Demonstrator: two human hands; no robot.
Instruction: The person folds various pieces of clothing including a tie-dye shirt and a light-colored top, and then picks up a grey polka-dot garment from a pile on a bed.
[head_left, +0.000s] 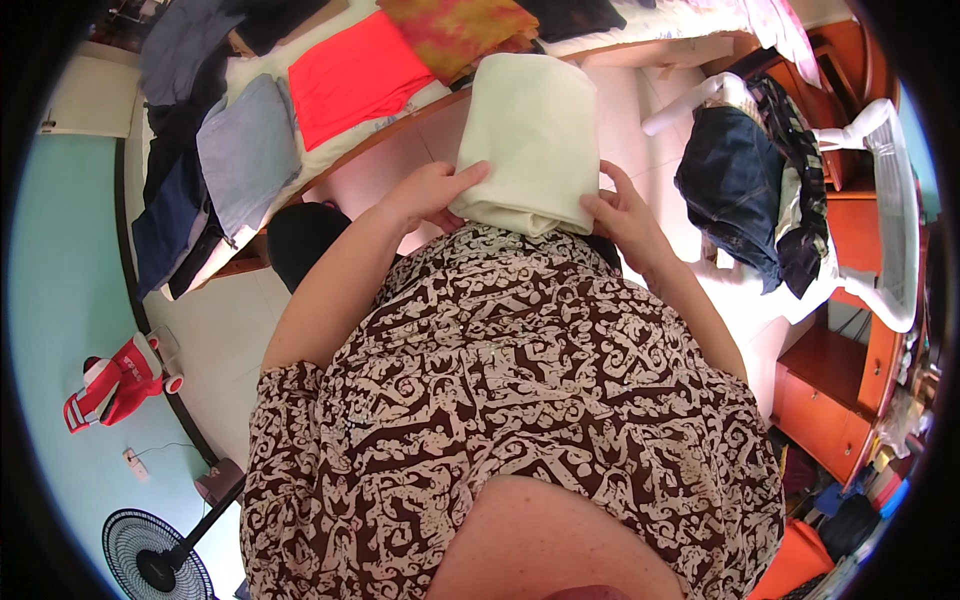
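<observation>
A pale cream folded cloth (529, 135) lies before me at lap height, its near edge rolled or folded under. My left hand (442, 191) grips its near left corner, thumb on top and fingers partly hidden beneath. At the near right corner, my right hand (619, 210) holds the edge with thumb and fingers. Beyond the cloth, folded garments rest on a bed (360, 139): a bright red one (352, 79), a grey-blue one (251, 150) and an orange-yellow patterned one (457, 30).
Dark garments (176, 217) lie at the bed's left end. On the right, dark blue jeans (731, 187) and other clothes hang over a white plastic-wrapped chair (889, 217). Wooden drawers (817, 397) stand at the lower right, a black fan (157, 559) at the lower left.
</observation>
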